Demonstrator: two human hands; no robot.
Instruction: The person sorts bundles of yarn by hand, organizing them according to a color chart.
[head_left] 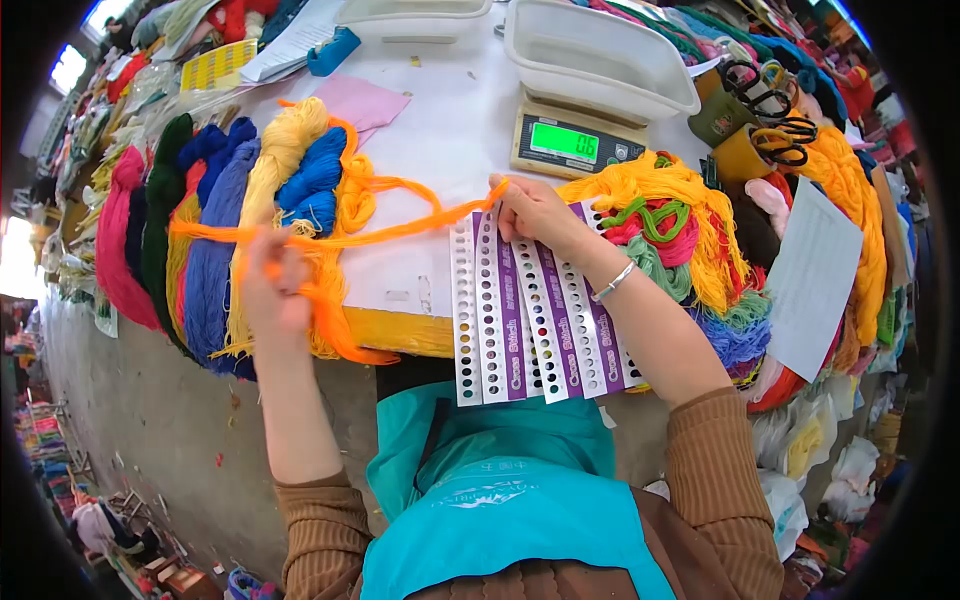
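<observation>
Bright orange embroidery thread (pixel 400 230) stretches between my two hands above the table. My left hand (pixel 278 280), blurred, is closed around the strand, with loose ends hanging below it. My right hand (pixel 535 215) pinches the other end of the thread near the top of the cards. Beneath my right hand lie white and purple punched thread cards (pixel 515 330), fanned out and overhanging the front edge of the table. By my left hand rest a cream-yellow skein (pixel 290 140), a blue skein (pixel 318 180) and a periwinkle skein (pixel 222 260).
A digital scale (pixel 565 140) with a lit green display stands behind my right hand, a white plastic tray (pixel 600 60) on it. Scissors (pixel 765 95) sit in holders at right. Piled yellow thread (pixel 700 215) and a white sheet (pixel 815 280) flank my right arm.
</observation>
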